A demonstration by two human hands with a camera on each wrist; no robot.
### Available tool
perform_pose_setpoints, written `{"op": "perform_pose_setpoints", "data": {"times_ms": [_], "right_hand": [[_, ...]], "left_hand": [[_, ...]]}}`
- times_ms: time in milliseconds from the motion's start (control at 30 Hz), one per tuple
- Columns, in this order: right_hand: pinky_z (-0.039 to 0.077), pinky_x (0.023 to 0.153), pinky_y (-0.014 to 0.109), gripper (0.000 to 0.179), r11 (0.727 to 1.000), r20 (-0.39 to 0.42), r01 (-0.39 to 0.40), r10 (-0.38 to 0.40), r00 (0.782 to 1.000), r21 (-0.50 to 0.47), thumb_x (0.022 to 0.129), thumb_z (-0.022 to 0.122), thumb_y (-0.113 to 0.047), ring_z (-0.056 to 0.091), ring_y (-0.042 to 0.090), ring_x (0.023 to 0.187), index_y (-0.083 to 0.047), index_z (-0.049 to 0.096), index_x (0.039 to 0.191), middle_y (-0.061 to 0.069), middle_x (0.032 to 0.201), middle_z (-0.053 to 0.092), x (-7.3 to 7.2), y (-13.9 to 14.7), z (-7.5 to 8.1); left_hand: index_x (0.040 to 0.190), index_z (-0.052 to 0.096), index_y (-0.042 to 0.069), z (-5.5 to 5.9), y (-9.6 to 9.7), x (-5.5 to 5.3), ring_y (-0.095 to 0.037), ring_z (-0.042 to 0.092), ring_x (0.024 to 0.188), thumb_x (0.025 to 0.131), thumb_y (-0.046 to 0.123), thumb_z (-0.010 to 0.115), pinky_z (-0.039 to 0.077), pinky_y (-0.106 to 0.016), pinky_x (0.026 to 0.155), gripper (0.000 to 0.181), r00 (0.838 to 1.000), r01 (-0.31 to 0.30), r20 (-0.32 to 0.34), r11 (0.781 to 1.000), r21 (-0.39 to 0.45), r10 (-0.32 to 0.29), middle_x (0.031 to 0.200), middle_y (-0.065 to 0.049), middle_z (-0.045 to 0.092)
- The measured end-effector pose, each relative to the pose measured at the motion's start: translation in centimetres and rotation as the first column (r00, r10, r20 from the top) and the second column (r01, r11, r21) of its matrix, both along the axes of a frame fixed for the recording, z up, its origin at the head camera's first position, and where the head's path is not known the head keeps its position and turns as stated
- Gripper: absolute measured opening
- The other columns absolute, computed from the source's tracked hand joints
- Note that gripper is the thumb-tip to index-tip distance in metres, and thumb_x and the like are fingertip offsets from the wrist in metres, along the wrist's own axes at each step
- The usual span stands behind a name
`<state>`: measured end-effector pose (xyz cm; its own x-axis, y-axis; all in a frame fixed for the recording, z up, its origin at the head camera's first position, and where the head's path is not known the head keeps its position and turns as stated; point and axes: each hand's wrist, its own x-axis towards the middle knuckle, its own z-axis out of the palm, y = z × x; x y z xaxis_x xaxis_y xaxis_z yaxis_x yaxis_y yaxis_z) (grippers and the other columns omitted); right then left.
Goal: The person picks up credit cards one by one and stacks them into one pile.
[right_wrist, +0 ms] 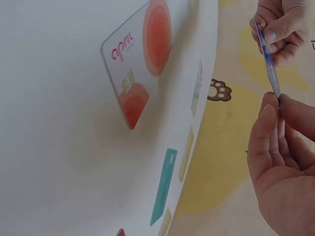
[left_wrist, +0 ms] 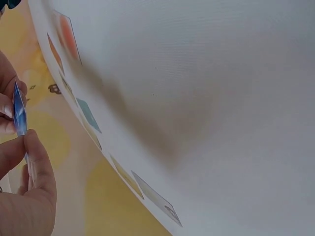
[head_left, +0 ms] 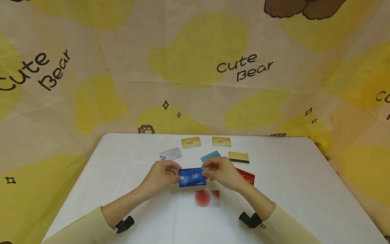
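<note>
A blue VIP card [head_left: 192, 177] is held up over the table between both hands, its printed face towards the head camera. My left hand [head_left: 162, 176] pinches its left edge between thumb and fingers. At the opposite edge, my right hand [head_left: 223, 172] pinches the upper right corner. Both wrist views show the blue card [right_wrist: 267, 59] nearly edge-on, clear of the table. Below it lies a white card with a red circle [head_left: 202, 198]. Partly hidden behind the right hand are a teal card [head_left: 211, 155] and a red card [head_left: 247, 176].
Further cards lie on the white table [head_left: 128, 152]: a silver card [head_left: 170, 154], a gold card [head_left: 191, 142], another gold card [head_left: 221, 141] and a gold card with a black stripe [head_left: 239, 158]. A patterned yellow cloth [head_left: 195, 98] hangs behind the table's back edge.
</note>
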<state>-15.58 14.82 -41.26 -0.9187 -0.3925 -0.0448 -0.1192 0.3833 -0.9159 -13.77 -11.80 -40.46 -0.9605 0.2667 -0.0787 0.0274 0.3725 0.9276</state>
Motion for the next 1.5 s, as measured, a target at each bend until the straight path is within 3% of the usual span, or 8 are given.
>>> {"op": "perform_pose_setpoints", "data": {"times_ms": [167,467,833,1233,1500], "right_hand": [[0.063,0.073,0.042,0.020,1.000,0.004,0.019,-0.019,1.000,0.000,0.094,0.078,-0.008,0.070,0.034,0.078,0.001,0.074,0.112,0.007,0.090,0.071,0.1,1.3,-0.4],[0.062,0.070,0.033,0.022,0.998,0.040,0.047,-0.049,0.998,0.033,0.093,0.079,-0.011,0.067,0.019,0.075,0.001,0.075,0.112,0.006,0.088,0.071,0.8,2.6,-1.1],[0.062,0.068,0.033,0.020,0.997,0.072,0.058,-0.061,0.996,0.048,0.093,0.079,-0.010,0.070,0.024,0.072,0.002,0.075,0.108,0.006,0.085,0.071,1.6,3.5,-2.0],[0.060,0.063,0.031,0.019,0.996,0.063,0.029,-0.035,0.997,0.086,0.090,0.082,-0.009,0.066,0.021,0.069,0.001,0.076,0.104,0.005,0.082,0.068,2.4,3.9,-2.2],[0.058,0.061,0.026,0.013,0.993,0.076,-0.015,0.006,0.997,0.119,0.090,0.082,-0.007,0.064,0.020,0.068,-0.002,0.076,0.100,0.004,0.078,0.065,2.8,4.2,-3.1]], "left_hand": [[0.108,0.072,-0.007,-0.4,1.2,-0.2,-0.017,0.063,0.073,0.082,-0.005,0.079,0.058,-0.024,0.067,0.027,0.999,0.039,-0.005,0.998,0.045,-0.039,0.083,-0.006,0.066],[0.107,0.075,-0.004,-1.1,2.5,-0.2,-0.017,0.064,0.073,0.083,-0.004,0.080,0.056,-0.025,0.067,0.025,0.999,0.049,0.005,0.999,0.020,-0.049,0.082,-0.005,0.067],[0.103,0.076,-0.003,-1.8,3.7,0.4,-0.016,0.063,0.069,0.081,-0.005,0.078,0.053,-0.025,0.064,0.023,0.997,0.074,0.026,0.997,0.014,-0.075,0.078,-0.004,0.066],[0.101,0.075,-0.002,-2.6,4.2,0.7,-0.015,0.061,0.070,0.078,-0.006,0.078,0.053,-0.025,0.064,0.024,0.991,0.116,0.066,0.993,-0.005,-0.115,0.076,-0.002,0.064],[0.100,0.074,-0.002,-3.0,4.6,0.9,-0.011,0.057,0.063,0.078,-0.008,0.080,0.048,-0.021,0.057,0.024,0.984,0.163,0.082,0.987,-0.016,-0.161,0.073,-0.002,0.061]]}}
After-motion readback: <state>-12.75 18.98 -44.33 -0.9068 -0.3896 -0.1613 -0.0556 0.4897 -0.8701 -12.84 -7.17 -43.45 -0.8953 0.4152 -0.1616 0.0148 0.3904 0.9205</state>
